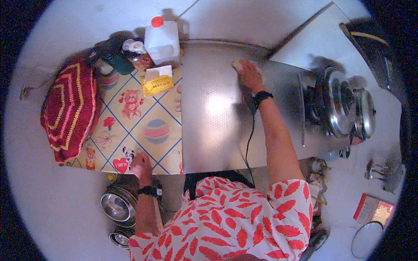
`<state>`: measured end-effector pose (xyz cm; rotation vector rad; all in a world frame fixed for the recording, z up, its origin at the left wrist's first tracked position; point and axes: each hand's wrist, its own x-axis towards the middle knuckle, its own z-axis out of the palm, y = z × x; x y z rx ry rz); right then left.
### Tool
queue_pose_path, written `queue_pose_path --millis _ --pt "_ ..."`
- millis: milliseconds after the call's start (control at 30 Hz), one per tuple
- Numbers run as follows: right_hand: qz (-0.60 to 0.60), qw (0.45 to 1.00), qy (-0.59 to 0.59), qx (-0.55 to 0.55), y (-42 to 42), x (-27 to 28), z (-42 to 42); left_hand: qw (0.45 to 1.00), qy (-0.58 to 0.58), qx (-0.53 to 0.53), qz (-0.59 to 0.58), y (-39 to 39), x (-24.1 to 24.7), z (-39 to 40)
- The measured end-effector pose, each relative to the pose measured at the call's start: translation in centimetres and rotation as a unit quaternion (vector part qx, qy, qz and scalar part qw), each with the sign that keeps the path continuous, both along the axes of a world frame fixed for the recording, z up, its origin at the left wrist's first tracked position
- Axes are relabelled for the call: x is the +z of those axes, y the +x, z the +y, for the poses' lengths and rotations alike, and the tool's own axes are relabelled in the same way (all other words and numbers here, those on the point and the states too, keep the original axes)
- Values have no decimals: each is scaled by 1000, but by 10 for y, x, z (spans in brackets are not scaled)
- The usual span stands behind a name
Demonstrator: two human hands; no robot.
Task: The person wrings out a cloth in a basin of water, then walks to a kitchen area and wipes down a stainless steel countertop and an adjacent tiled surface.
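Observation:
My right hand [250,77] reaches far out over a dimpled metal countertop [209,130], palm down. Under its fingers a pale piece, perhaps a cloth [235,66], shows at the edge. On the left, my left hand [141,164] rests with curled fingers at the front edge of a patterned plastic table cover [130,114]. I see nothing held in it. Each wrist wears a black band, and a dark cable hangs from the right one. Beyond the left hand lies a yellow and white packet [158,81] bearing writing.
A white jug with a red cap [162,44], jars [140,58] and a crocheted red cover [70,111] stand along the back left. Lidded metal pots [338,101] stand right, near a leaning pale panel [316,42]. Metal bowls [117,205] sit below the left edge.

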<state>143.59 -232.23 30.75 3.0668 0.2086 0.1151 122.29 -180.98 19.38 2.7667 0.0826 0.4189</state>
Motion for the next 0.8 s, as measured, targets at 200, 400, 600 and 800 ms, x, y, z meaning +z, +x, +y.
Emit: queue_pose_path --millis 200,400,600,800 --pt "-63 987 -124 -85 55 -57 -32 998 -8 -16 -65 2 -3 -1" --pt "-57 985 -70 -149 64 -87 -10 996 -27 -60 -56 5 2 -4" --pt "-3 999 -35 6 -6 -67 124 998 -33 -45 -16 4 1 -1" --pt "73 986 77 126 -106 -14 117 999 8 -36 -26 3 -23 11"
